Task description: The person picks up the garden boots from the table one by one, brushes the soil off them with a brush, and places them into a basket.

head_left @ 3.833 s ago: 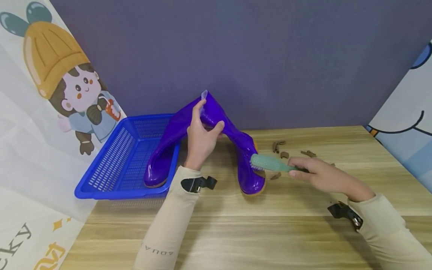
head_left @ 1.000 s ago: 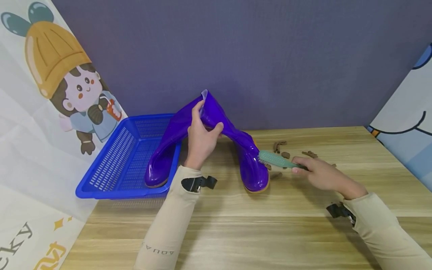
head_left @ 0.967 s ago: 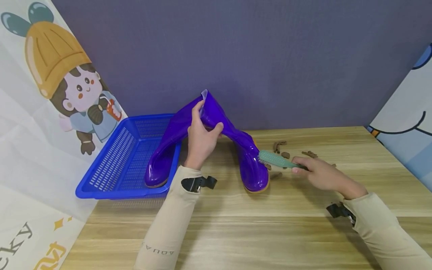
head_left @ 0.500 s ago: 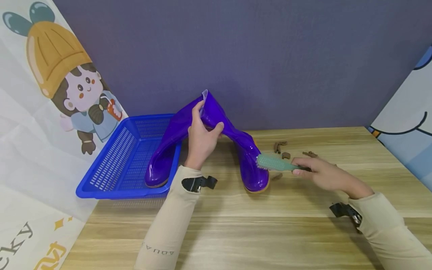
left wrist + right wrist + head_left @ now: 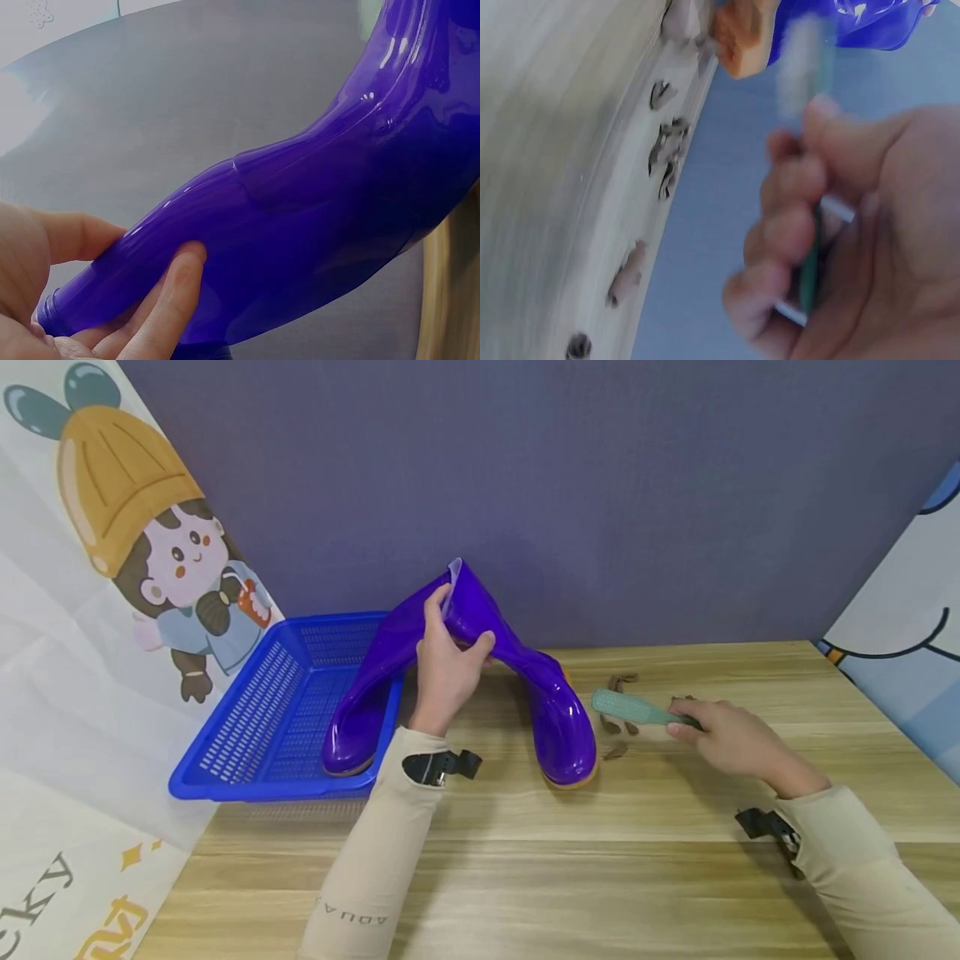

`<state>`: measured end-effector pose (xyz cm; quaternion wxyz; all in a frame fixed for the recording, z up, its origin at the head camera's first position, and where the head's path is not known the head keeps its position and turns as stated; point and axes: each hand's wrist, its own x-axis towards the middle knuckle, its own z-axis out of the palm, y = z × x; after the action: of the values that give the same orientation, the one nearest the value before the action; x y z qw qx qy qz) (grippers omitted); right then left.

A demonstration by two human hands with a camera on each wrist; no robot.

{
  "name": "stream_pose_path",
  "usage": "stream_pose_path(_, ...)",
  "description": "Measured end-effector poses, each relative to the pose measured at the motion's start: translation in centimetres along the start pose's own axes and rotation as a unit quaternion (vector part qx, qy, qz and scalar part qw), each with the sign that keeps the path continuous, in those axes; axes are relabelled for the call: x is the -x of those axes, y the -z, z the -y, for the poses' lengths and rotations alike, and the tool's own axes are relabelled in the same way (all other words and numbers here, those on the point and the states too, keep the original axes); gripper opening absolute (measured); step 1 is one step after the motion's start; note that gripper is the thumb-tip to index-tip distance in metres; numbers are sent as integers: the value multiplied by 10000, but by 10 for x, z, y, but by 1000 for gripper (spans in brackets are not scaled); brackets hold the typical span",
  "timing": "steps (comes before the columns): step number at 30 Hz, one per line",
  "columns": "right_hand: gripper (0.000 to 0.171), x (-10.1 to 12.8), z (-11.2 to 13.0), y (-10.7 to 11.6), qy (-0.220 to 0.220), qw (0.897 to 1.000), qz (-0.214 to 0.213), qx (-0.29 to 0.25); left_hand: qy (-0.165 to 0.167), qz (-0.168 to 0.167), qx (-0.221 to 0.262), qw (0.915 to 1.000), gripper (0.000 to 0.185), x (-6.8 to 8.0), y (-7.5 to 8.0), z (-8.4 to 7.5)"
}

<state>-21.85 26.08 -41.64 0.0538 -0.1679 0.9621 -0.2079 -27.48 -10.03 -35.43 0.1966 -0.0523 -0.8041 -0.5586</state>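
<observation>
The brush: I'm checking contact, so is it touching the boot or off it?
Off it. In the head view the brush, held by the right hand, shows a gap of table between its head and the boot.

- blue plastic basket (image 5: 247, 727), slotted walls, on the left end of the table
- second purple boot (image 5: 360, 710) with its foot inside the basket, leg leaning up and to the right
- wooden table (image 5: 570, 877), light grain
- brown scraps (image 5: 622, 680) scattered on the table right of the middle; also seen blurred along the table edge in the right wrist view (image 5: 667, 150)
- purple-grey wall (image 5: 600, 485) behind
- cartoon girl poster (image 5: 142, 535) on the left panel
- white and blue panel (image 5: 907, 610) on the right
</observation>
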Motion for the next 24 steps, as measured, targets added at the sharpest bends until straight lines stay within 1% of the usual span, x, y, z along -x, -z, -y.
stream_pose_path(3, 32, 0, -1, 3, -211, 9995, -93, 226, 21, 10, 16, 10000, 82, 0, 0, 0)
stream_pose_path(5, 36, 0, -1, 5, -231, 9994, -140, 203, 20, 19, 21, 10000, 82, 0, 0, -1)
stream_pose_path(17, 22, 5, 9, 12, -205, 9995, -245, -51, -175, 31, 87, 9998, 81, 3, -4, -1)
stream_pose_path(21, 20, 6, 10, 14, -175, 9993, -291, -184, -104, 51, 161, 9998, 81, 4, -6, -1)
stream_pose_path(24, 21, 7, 13, 15, -169, 9990, -323, -243, -51, 91, 271, 9996, 77, 5, -7, -3)
